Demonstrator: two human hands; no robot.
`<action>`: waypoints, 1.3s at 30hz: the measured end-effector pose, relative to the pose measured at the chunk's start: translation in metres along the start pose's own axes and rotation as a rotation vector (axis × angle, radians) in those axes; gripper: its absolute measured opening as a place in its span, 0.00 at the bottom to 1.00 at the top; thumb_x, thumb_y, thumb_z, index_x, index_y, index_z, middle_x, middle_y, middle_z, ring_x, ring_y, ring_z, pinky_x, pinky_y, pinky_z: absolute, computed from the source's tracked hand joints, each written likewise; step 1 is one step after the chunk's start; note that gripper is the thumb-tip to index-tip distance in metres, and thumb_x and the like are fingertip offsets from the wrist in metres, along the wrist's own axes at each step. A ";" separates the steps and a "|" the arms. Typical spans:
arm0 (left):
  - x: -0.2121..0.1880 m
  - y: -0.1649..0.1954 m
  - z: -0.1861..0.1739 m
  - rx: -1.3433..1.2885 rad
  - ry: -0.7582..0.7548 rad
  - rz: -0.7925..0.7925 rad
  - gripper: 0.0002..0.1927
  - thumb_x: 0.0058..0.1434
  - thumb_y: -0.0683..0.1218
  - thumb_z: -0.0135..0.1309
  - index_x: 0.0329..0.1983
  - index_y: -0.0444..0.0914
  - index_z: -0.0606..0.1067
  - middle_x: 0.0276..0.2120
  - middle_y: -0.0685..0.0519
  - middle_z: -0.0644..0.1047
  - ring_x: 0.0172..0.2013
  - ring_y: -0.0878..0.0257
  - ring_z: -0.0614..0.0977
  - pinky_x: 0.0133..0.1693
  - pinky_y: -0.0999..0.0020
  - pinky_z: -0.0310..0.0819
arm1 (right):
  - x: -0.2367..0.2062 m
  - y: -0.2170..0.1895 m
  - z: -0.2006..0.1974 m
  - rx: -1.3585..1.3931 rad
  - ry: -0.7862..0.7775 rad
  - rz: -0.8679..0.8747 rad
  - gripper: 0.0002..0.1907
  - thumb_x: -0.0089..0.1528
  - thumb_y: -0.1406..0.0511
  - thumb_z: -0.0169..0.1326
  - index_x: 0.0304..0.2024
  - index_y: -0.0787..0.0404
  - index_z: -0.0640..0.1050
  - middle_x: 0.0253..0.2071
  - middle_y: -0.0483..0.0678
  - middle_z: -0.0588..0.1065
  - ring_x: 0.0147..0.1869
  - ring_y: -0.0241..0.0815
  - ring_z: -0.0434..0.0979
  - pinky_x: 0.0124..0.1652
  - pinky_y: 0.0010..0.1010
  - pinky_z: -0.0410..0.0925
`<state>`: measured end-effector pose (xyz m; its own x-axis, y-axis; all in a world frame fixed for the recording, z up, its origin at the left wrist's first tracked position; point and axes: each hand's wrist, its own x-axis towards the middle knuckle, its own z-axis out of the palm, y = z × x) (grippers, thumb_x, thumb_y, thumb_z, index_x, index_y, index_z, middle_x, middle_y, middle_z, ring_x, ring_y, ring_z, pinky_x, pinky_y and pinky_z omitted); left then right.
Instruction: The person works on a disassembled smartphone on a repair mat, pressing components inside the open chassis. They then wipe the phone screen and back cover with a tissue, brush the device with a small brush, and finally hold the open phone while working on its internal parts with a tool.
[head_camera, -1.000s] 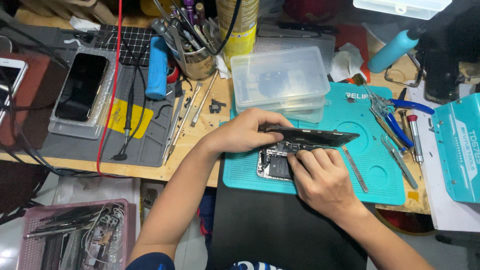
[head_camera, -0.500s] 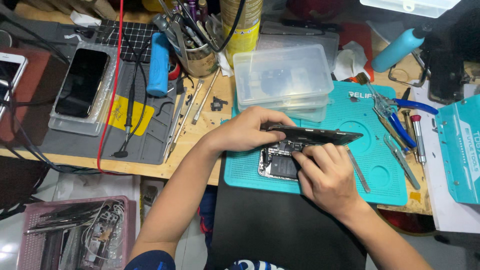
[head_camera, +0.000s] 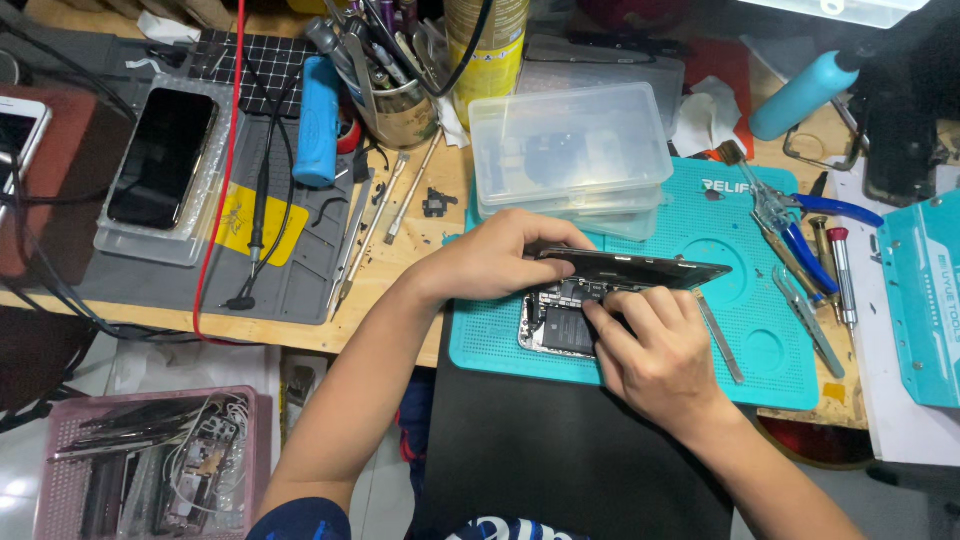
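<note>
An opened phone body (head_camera: 556, 322) lies on a teal work mat (head_camera: 745, 300), its battery and boards exposed. Its dark screen panel (head_camera: 640, 268) is lifted, hinged up above the body. My left hand (head_camera: 490, 258) grips the left end of that screen and holds it raised. My right hand (head_camera: 652, 352) rests on the body below the screen, fingertips pressed into the internals near the battery; what lies under those fingers is hidden.
Stacked clear plastic boxes (head_camera: 570, 150) stand just behind the phone. Blue-handled pliers (head_camera: 800, 235), screwdrivers and tweezers (head_camera: 808, 318) lie to the right. A tool cup (head_camera: 400, 100), blue cylinder (head_camera: 318, 120) and cased phone (head_camera: 160, 160) occupy the grey mat to the left. A pink basket (head_camera: 150, 465) sits below.
The view has shifted slightly. Both hands keep their hold at the phone; the right fingers have shifted a little over the internals.
</note>
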<state>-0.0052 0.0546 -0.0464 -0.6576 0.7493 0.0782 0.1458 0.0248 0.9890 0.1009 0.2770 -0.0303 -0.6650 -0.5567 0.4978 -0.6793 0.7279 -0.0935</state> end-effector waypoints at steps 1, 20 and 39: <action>0.000 0.000 0.000 -0.010 -0.002 -0.006 0.17 0.63 0.39 0.55 0.55 0.33 0.78 0.42 0.53 0.83 0.44 0.71 0.81 0.49 0.73 0.76 | 0.000 -0.001 0.000 -0.015 -0.005 -0.002 0.16 0.51 0.69 0.63 0.43 0.64 0.82 0.38 0.47 0.74 0.40 0.47 0.72 0.42 0.40 0.63; 0.000 0.022 0.008 0.192 0.011 -0.010 0.15 0.63 0.48 0.58 0.50 0.35 0.80 0.37 0.52 0.84 0.40 0.67 0.83 0.45 0.70 0.77 | 0.006 -0.004 -0.012 -0.130 -0.133 -0.138 0.17 0.51 0.69 0.56 0.43 0.71 0.79 0.39 0.51 0.73 0.41 0.48 0.74 0.42 0.40 0.66; -0.082 0.036 0.059 0.673 0.226 0.295 0.36 0.50 0.47 0.67 0.62 0.35 0.71 0.65 0.35 0.67 0.67 0.39 0.66 0.67 0.50 0.60 | 0.024 -0.016 -0.047 0.171 -0.320 0.138 0.34 0.44 0.54 0.69 0.49 0.61 0.77 0.55 0.53 0.75 0.58 0.56 0.74 0.56 0.50 0.63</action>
<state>0.0976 0.0333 -0.0246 -0.6462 0.6359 0.4220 0.7095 0.2969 0.6391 0.1107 0.2710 0.0237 -0.7986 -0.5748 0.1787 -0.6007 0.7424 -0.2965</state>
